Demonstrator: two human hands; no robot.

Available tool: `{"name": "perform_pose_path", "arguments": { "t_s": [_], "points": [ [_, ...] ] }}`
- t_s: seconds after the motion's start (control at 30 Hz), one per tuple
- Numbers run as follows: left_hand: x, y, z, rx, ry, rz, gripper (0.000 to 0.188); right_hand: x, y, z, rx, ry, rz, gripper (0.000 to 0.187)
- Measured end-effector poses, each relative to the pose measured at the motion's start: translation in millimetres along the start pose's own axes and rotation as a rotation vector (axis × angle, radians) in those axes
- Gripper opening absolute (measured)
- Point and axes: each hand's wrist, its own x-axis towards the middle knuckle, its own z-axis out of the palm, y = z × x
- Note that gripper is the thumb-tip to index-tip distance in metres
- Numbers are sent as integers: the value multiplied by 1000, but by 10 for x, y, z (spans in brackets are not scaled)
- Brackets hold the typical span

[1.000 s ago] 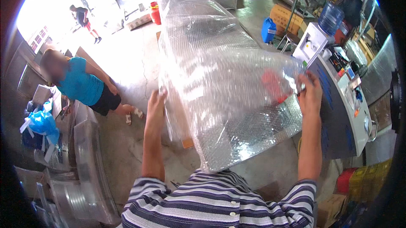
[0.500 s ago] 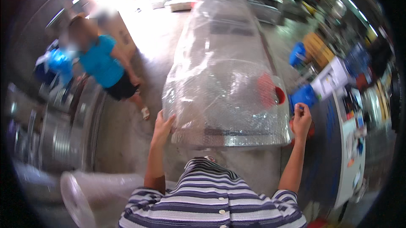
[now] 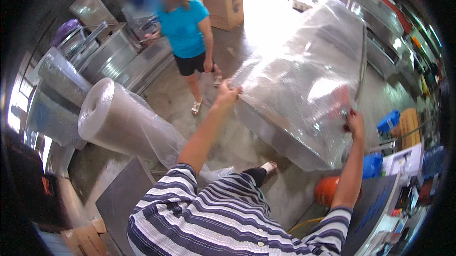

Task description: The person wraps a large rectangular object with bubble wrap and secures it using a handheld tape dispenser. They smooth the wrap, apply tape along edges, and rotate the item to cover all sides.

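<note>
A long, boxy grey metal piece (image 3: 278, 137) stands in front of me, its top draped with a clear sheet of bubble wrap (image 3: 289, 85). At the sheet's left edge, my left hand (image 3: 229, 94) is closed on the bubble wrap, by the upper edge of the piece. Across from it, my right hand (image 3: 355, 124) has its fingers pinched together on the wrap at the right edge. A red patch (image 3: 338, 100) shows on or through the wrap near that hand; its kind is unclear. Glare hides part of the sheet.
A big bubble wrap roll (image 3: 114, 113) lies to my left, its loose end trailing on the floor. A person in a blue shirt (image 3: 185, 28) stands beyond it. An orange bucket-like thing (image 3: 327, 190) and a dark-topped table (image 3: 375, 213) are at my right. Behind stands a cardboard box (image 3: 221, 2).
My view has swung left, bringing the whole roll into sight. My left hand has risen along the sheet's left edge. My right hand now meets the wrap, where earlier it was beside it.
</note>
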Motion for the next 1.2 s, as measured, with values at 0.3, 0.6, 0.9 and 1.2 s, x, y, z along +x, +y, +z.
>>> {"name": "perform_pose_path", "arguments": {
  "t_s": [0.3, 0.6, 0.9, 1.2],
  "points": [
    [-896, -224, 191, 421, 520, 492, 63, 46, -30, -498, -38, -38, -143, 23],
    [-2392, 125, 2447, 699, -90, 644, 85, 476, 1082, -2013, -106, -104, -174, 38],
    [-3138, 174, 2421, 819, 152, 623, 70, 410, 12, -1781, -3, -245, -689, 37],
    [-5194, -857, 2071, 612, 97, -183, 63, -2373, -1095, 698, -14, -1027, -932, 26]
  ]
}}
